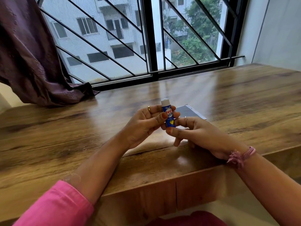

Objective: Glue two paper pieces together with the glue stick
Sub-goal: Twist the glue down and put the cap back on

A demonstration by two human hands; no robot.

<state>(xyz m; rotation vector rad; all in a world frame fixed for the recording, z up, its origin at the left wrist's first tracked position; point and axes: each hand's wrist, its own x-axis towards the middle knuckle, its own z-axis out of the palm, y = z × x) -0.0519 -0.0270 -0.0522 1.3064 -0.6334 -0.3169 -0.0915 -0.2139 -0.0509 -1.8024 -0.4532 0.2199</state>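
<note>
Blue glue stick (168, 113) upright above the wooden table (65, 128), left hand (145, 126) curled round its barrel, right hand (197, 134) pinching its base, paper (190, 111) behind.

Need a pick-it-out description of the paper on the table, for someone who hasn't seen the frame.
Start at the wooden table under the barred window. Just beyond the right hand lies a dark grey paper with a pale edge, flat on the wood. It is the only flat sheet there; the blue glue stick is held upright.
</note>
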